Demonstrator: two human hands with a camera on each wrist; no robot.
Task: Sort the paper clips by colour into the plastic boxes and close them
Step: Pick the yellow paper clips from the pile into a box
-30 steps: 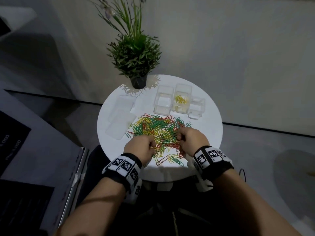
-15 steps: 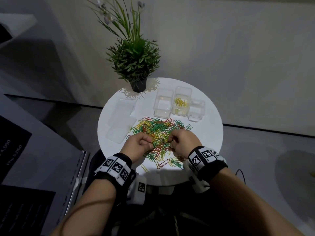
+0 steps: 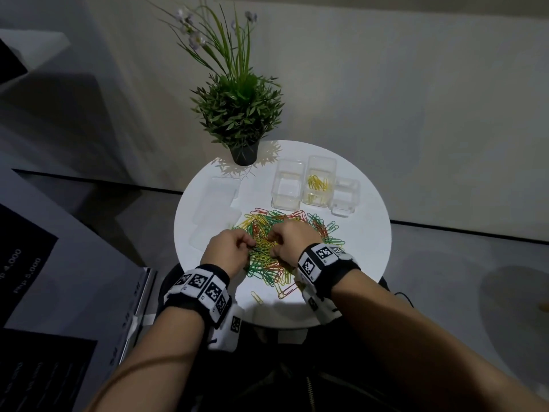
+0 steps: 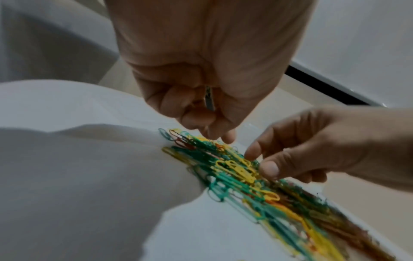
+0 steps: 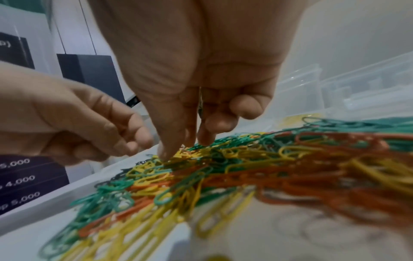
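Note:
A heap of green, yellow and orange-red paper clips [image 3: 264, 272] lies mid-table. Behind it stand three clear plastic boxes, all without lids: the left box [image 3: 287, 185] and the right box [image 3: 344, 197] look empty, the middle box [image 3: 319, 182] holds yellow clips. My left hand [image 3: 248, 243] hovers curled over the heap's left side; in the left wrist view it [image 4: 214, 134] keeps something thin tucked in the palm, most likely clips. My right hand [image 3: 274, 242] reaches down beside it, thumb and forefinger pinching yellow clips [image 5: 185, 153] on top of the heap.
Clear lids [image 3: 219, 191] lie flat at the left of the round white table [image 3: 365, 248]. A potted plant [image 3: 237, 114] stands at the far edge. A few stray clips [image 3: 257, 297] lie close to the near rim. A dark printed board [image 3: 44, 278] is at my left.
Both hands have moved forward from the near edge of the heap to its middle and drawn closer together. The boxes and lids have not moved.

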